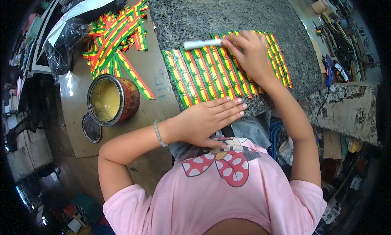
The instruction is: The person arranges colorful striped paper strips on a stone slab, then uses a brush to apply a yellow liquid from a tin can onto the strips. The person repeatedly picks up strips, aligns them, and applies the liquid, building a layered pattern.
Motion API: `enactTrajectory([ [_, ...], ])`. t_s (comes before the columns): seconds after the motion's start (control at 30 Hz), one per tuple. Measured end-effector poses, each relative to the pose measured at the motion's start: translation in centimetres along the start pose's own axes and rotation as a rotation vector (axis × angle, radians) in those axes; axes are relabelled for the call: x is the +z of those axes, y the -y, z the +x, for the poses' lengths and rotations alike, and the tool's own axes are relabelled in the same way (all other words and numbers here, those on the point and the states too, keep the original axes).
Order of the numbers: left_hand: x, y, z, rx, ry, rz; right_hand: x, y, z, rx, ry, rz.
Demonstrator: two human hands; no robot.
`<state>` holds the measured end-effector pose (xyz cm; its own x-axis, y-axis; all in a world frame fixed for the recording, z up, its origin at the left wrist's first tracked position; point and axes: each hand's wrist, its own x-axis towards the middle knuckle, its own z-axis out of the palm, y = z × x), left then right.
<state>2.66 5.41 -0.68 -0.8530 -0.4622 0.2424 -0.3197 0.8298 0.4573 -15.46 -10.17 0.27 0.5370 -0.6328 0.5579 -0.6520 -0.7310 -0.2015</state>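
Note:
Striped strips [218, 72] in red, yellow and green with dark leaf shapes lie side by side, slanted, on a dark mottled slab. My left hand [207, 121] rests flat at their near edge, fingers stretched together and fingertips on the strip ends. Above the far part of the row, my right hand [248, 53] is closed around one end of a white, stick-like tool [201, 44]. The tool points left across the far ends of the strips; its gripped end is hidden by my fingers, and I cannot make out its kind.
Left of the slab [195, 15], a brown board [159, 117] bears a tangled pile of similar strips [118, 35]. An open tin [129, 97] of pale yellow stuff stands nearer, its round lid [92, 128] beside it. Black plastic [67, 49] lies far left; clutter fills the right side.

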Motion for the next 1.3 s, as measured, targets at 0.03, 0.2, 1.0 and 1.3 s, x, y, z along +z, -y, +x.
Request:
enactTrajectory([
  [0.03,0.0,0.0,0.0,0.002,0.003,0.008,0.3,-0.4,1.2,-0.006,-0.043,-0.015],
  [0.2,0.0,0.1,0.0,0.006,0.018,0.025,-5.2,-1.0,0.6,0.049,-0.014,0.050],
  [1.0,-0.1,0.0,0.1,-0.006,-0.013,-0.053,-8.2,0.2,-4.7,0.033,0.377,0.130],
  [1.3,-0.3,-0.1,0.2,-0.018,0.017,-0.048,-1.8,-3.1,0.9,-0.072,-0.073,-0.034],
])
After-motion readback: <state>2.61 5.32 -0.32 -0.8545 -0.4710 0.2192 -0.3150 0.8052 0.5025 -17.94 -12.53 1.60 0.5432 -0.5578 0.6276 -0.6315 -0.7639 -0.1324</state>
